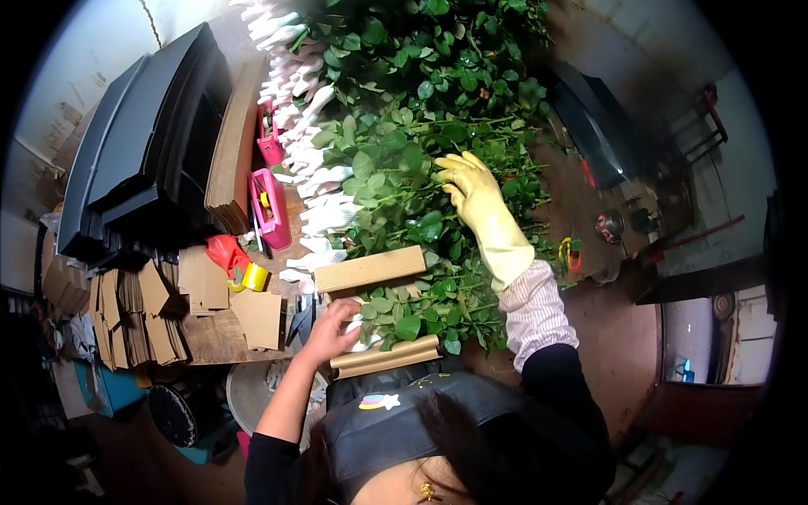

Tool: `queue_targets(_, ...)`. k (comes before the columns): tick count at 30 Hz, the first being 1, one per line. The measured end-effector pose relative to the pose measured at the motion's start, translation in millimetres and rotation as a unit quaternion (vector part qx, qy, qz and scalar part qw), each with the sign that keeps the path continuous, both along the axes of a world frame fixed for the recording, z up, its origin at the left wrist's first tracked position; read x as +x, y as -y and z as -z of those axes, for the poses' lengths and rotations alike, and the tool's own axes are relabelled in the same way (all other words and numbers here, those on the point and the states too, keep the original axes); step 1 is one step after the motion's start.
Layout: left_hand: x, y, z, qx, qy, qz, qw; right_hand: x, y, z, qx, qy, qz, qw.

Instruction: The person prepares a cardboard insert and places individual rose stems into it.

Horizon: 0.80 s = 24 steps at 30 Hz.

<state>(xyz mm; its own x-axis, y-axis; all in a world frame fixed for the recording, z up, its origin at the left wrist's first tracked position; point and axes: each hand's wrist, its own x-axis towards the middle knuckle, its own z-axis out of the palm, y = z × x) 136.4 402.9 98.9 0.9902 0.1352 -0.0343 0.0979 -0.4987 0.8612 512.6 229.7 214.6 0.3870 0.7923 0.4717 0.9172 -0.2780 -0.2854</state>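
Note:
My bare left hand (336, 329) rests over white-netted flower heads (363, 339) lying in a folded corrugated cardboard wrap (385, 358) at the table's near edge; its fingertips are partly hidden. Leafy stems (435, 315) run from these heads to the right. The raised flap of the cardboard (370, 269) stands behind them. My right hand (468, 183), in a pale yellow rubber glove, is over the large pile of leafy stems (410, 164), its fingers curled at a stem; whether it grips it is unclear. The pile's white-netted heads (328, 214) line its left side.
Pink tape dispensers (270, 208) stand left of the flowers, near a stack of brown cardboard strips (237, 151) and black boxes (142, 139). Cut cardboard pieces (259, 319) and a yellow tape roll (255, 276) lie front left. Scissors with orange and yellow handles (573, 255) are at right.

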Motion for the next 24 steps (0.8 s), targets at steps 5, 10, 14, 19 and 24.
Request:
queue_targets(5,-1.5,2.0,-3.1,0.011,0.013,-0.019,1.0,-21.1,17.5,-65.9,0.097,0.097,-0.081,0.987)
queue_targets(10,10.6,9.3,-10.3,0.153,-0.007,-0.068,0.986,-35.6,48.4,-60.2,0.064,0.067,-0.106,0.99)
queue_targets(14,6.1,14.9,-19.6,0.122,0.051,-0.116,0.984,-82.0,73.0,-64.2,0.027,-0.041,-0.106,0.993)
queue_targets(19,1.9,6.2,-11.0,0.096,0.043,-0.092,0.99,-107.6,99.2,-68.2,-0.045,-0.116,-0.043,0.991)
queue_targets(24,9.6,11.8,-10.3,0.138,0.016,-0.077,0.987,-100.1,174.1,-82.5,-0.402,-0.306,-0.004,0.863)
